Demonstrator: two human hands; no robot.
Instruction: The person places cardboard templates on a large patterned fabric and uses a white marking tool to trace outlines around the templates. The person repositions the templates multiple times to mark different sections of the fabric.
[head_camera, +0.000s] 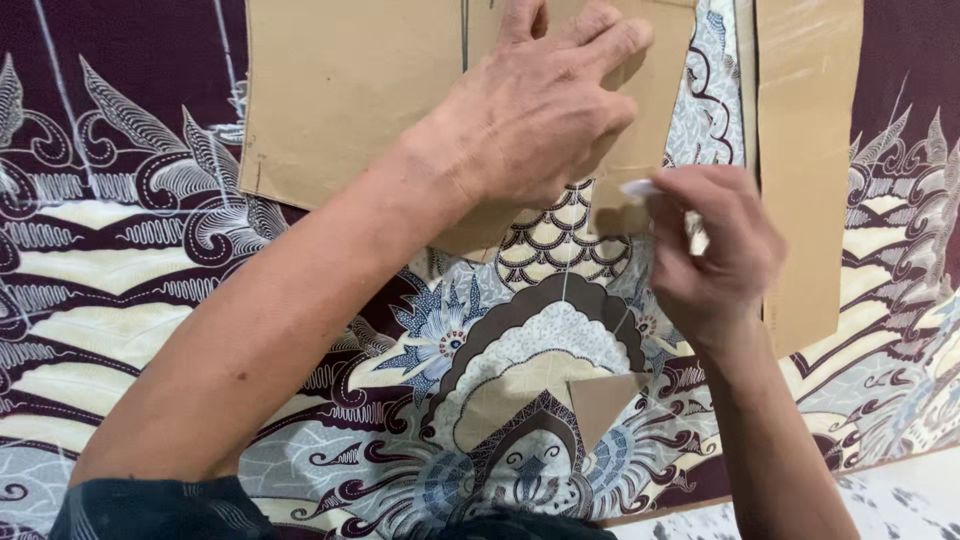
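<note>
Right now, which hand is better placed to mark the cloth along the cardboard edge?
Right. The right hand pinches a white marking piece at the cardboard pattern edge, over the batik cloth. The left hand lies flat on the pattern, pinning it.

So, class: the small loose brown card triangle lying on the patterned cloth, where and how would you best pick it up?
Probably pinch the small card triangle by its right-hand point, coming from the right edge of the cloth. It lies flat, so a fingertip must slide under a thin edge; that corner looks nearest the right hand.
</note>
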